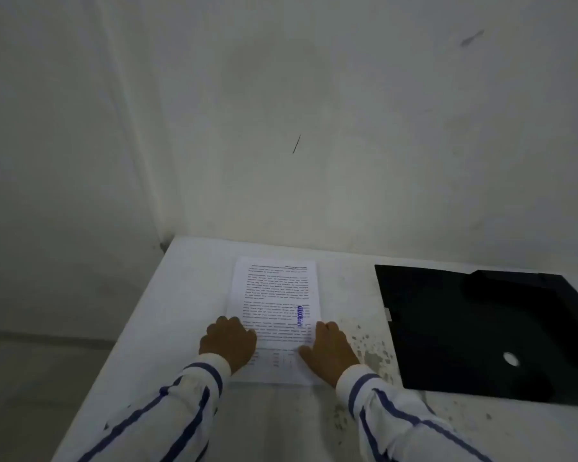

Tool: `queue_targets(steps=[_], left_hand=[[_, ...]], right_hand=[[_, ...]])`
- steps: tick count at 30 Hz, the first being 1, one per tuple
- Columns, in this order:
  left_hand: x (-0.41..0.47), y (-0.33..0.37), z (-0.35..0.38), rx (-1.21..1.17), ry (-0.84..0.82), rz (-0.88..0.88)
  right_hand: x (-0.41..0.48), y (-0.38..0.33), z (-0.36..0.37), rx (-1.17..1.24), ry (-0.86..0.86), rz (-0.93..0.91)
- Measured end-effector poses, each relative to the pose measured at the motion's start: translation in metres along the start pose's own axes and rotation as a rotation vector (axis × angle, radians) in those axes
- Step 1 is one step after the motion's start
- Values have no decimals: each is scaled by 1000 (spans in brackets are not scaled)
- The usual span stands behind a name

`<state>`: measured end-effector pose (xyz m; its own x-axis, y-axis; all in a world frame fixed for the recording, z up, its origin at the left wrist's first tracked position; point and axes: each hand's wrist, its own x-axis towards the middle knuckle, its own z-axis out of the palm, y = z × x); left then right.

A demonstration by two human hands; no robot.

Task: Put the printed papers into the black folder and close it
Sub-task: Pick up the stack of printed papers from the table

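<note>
The printed papers (276, 295) lie flat on the white table (187, 295), with black text and a blue stamp near the right margin. My left hand (229, 343) rests on the sheet's lower left part, fingers curled at the left edge. My right hand (327, 351) lies on the lower right edge, fingers together. Whether either hand grips the paper is unclear. The black folder (447, 328) lies open to the right of the papers, apart from both hands, with a round hole in its near part.
A stained white wall (314, 128) rises right behind the table. The table's left edge runs diagonally, with floor (47, 378) beyond it. Dark speckles (371, 345) mark the surface between papers and folder.
</note>
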<state>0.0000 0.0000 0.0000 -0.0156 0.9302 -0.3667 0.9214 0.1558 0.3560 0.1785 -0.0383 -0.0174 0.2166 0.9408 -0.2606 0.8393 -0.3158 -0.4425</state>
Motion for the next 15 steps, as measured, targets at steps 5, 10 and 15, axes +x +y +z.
queue_targets(steps=[5,10,15], left_hand=[[9,-14,8,-91,14,-176],[19,-17,12,-156,-22,-216],[30,-18,11,-258,-67,-211]], right_hand=[[2,3,17,14,-37,148],[8,6,23,-84,-53,122],[10,4,22,-61,-77,127]])
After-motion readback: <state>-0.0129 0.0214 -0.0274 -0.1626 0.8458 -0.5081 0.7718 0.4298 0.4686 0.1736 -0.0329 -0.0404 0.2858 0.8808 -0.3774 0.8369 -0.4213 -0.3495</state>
